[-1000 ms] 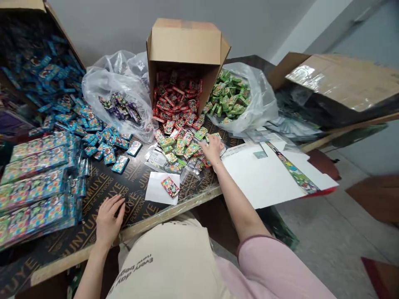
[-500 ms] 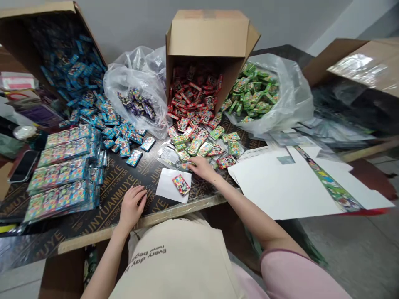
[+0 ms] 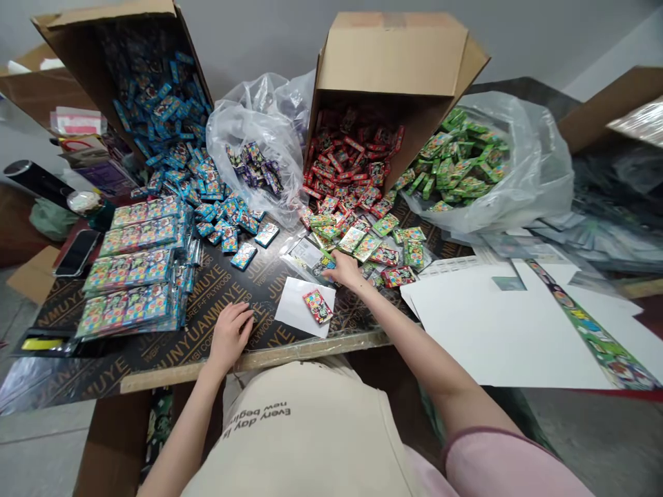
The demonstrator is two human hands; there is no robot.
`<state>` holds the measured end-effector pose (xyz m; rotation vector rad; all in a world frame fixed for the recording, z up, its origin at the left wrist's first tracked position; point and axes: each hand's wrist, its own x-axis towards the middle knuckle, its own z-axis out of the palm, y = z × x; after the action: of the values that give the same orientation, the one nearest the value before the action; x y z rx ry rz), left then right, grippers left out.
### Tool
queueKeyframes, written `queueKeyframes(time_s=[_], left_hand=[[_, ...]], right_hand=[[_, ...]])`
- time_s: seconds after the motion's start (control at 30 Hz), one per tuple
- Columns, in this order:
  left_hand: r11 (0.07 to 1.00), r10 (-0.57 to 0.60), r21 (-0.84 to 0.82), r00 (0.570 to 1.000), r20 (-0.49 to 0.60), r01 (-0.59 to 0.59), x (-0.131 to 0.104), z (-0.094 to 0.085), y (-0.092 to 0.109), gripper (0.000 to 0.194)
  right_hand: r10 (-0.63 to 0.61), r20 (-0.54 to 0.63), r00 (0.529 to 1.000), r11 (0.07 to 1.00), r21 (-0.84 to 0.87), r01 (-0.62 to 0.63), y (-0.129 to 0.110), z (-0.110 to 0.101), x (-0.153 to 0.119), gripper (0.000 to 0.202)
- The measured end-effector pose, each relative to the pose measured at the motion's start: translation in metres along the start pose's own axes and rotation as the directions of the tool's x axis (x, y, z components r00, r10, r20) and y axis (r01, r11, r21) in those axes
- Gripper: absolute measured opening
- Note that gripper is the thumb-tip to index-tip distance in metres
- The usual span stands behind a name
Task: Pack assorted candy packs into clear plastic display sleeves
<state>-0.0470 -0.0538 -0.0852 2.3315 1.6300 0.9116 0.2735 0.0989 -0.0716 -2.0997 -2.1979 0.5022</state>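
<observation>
My right hand [image 3: 342, 272] reaches to the front of the mixed pile, its fingers closed on a small green box [image 3: 327, 261] that they partly cover. Just left of it lies a clear printed plastic sleeve [image 3: 304, 254]. Closer to the table edge, a red box [image 3: 318, 306] with a colourful print lies on a white sheet of paper [image 3: 290, 304]. My left hand [image 3: 231, 334] rests on the dark tabletop left of the paper, fingers loosely bent and holding nothing. Loose green boxes [image 3: 367, 247] and red boxes [image 3: 398, 277] lie beyond and right of my right hand.
Stacks of wrapped packs [image 3: 135, 268] stand at left, beside a phone [image 3: 77, 252]. Behind are a carton of blue boxes [image 3: 166, 103], a clear bag with purple boxes [image 3: 259, 169], a carton of red boxes [image 3: 357, 155] and a bag of green boxes [image 3: 466, 159]. White card sheets [image 3: 497, 331] lie at right.
The view has swung left, so the scene sits further right. My right hand has stayed near the sleeve and the pile's front. My left hand still rests on the table.
</observation>
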Motion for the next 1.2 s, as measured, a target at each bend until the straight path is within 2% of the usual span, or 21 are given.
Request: queueKeyframes(time_s=[0.07, 0.17, 0.2, 0.23, 0.27, 0.33, 0.37, 0.4, 0.43, 0.5, 0.53, 0.6, 0.63, 0.67, 0.73, 0.8, 0.87, 0.97, 1.03, 1.1, 1.2], left_hand=[[0.999, -0.028, -0.031, 1.000, -0.007, 0.028, 0.014, -0.005, 0.005, 0.019], [0.984, -0.173, -0.051, 0.984, -0.050, 0.171, 0.046, -0.030, 0.019, 0.034], [0.973, -0.224, -0.066, 0.973, -0.061, 0.220, 0.059, -0.042, 0.024, 0.048], [0.961, -0.262, -0.101, 0.964, -0.047, 0.256, 0.071, -0.055, 0.029, 0.062], [0.949, -0.280, -0.157, 0.960, -0.009, 0.275, 0.082, -0.067, 0.033, 0.071], [0.895, -0.245, -0.335, 0.953, 0.180, 0.293, 0.097, -0.082, 0.041, 0.075], [0.831, -0.201, -0.450, 0.931, 0.305, 0.327, 0.099, -0.084, 0.044, 0.077], [0.732, -0.143, -0.563, 0.895, 0.423, 0.384, 0.099, -0.083, 0.047, 0.080], [0.599, -0.072, -0.655, 0.845, 0.529, 0.461, 0.095, -0.078, 0.049, 0.082], [0.276, 0.042, -0.739, 0.761, 0.648, 0.614, 0.084, -0.062, 0.053, 0.076], [0.128, 0.054, -0.742, 0.743, 0.667, 0.658, 0.077, -0.053, 0.055, 0.071], [-0.067, 0.034, -0.752, 0.754, 0.656, 0.656, 0.065, -0.043, 0.056, 0.067], [-0.118, 0.025, -0.761, 0.768, 0.640, 0.638, 0.062, -0.041, 0.056, 0.067], [-0.145, 0.029, -0.771, 0.782, 0.623, 0.620, 0.059, -0.041, 0.056, 0.068], [-0.167, 0.051, -0.780, 0.796, 0.604, 0.603, 0.057, -0.045, 0.056, 0.069], [-0.169, 0.045, -0.780, 0.795, 0.605, 0.603, 0.056, -0.048, 0.056, 0.069], [-0.174, -0.006, -0.771, 0.783, 0.623, 0.612, 0.055, -0.047, 0.056, 0.066], [-0.202, -0.097, -0.734, 0.733, 0.674, 0.648, 0.052, -0.041, 0.054, 0.058], [-0.210, -0.135, -0.717, 0.707, 0.694, 0.665, 0.051, -0.039, 0.053, 0.056], [-0.187, -0.146, -0.726, 0.712, 0.687, 0.662, 0.051, -0.041, 0.052, 0.056], [-0.098, -0.172, -0.771, 0.752, 0.636, 0.630, 0.051, -0.050, 0.051, 0.062]], right_hand=[[-0.044, -0.046, 0.998, 0.999, -0.012, 0.044, -0.004, -0.012, -0.005, 0.013], [-0.238, -0.183, 0.954, 0.971, -0.059, 0.231, -0.025, -0.041, -0.022, 0.019], [-0.397, -0.284, 0.873, 0.918, -0.119, 0.379, -0.036, -0.052, -0.030, 0.022], [-0.562, -0.361, 0.745, 0.826, -0.191, 0.530, -0.049, -0.064, -0.040, 0.023], [-0.690, -0.373, 0.620, 0.719, -0.252, 0.648, -0.061, -0.075, -0.050, 0.023], [-0.862, -0.311, 0.401, 0.492, -0.320, 0.810, -0.086, -0.093, -0.070, 0.023], [-0.905, -0.277, 0.323, 0.405, -0.326, 0.854, -0.097, -0.098, -0.080, 0.023], [-0.927, -0.257, 0.273, 0.348, -0.316, 0.883, -0.106, -0.101, -0.087, 0.024], [-0.935, -0.254, 0.245, 0.317, -0.299, 0.900, -0.113, -0.101, -0.093, 0.025], [-0.917, -0.321, 0.238, 0.328, -0.262, 0.908, -0.121, -0.096, -0.099, 0.024], [-0.888, -0.386, 0.250, 0.362, -0.253, 0.897, -0.123, -0.090, -0.098, 0.021], [-0.770, -0.565, 0.296, 0.487, -0.221, 0.845, -0.123, -0.078, -0.094, 0.021], [-0.681, -0.654, 0.329, 0.559, -0.173, 0.811, -0.122, -0.072, -0.091, 0.026], [-0.585, -0.720, 0.373, 0.616, -0.095, 0.782, -0.121, -0.067, -0.089, 0.032], [-0.430, -0.756, 0.493, 0.659, 0.111, 0.744, -0.121, -0.058, -0.085, 0.038], [-0.395, -0.696, 0.599, 0.633, 0.267, 0.727, -0.124, -0.052, -0.084, 0.037], [-0.428, -0.626, 0.651, 0.614, 0.327, 0.718, -0.128, -0.050, -0.084, 0.035], [-0.468, -0.559, 0.685, 0.617, 0.348, 0.706, -0.133, -0.050, -0.084, 0.026], [-0.519, -0.508, 0.687, 0.602, 0.353, 0.716, -0.134, -0.051, -0.084, 0.020], [-0.610, -0.437, 0.661, 0.557, 0.356, 0.750, -0.134, -0.052, -0.083, 0.022], [-0.744, -0.266, 0.613, 0.510, 0.366, 0.778, -0.131, -0.051, -0.085, 0.018]])
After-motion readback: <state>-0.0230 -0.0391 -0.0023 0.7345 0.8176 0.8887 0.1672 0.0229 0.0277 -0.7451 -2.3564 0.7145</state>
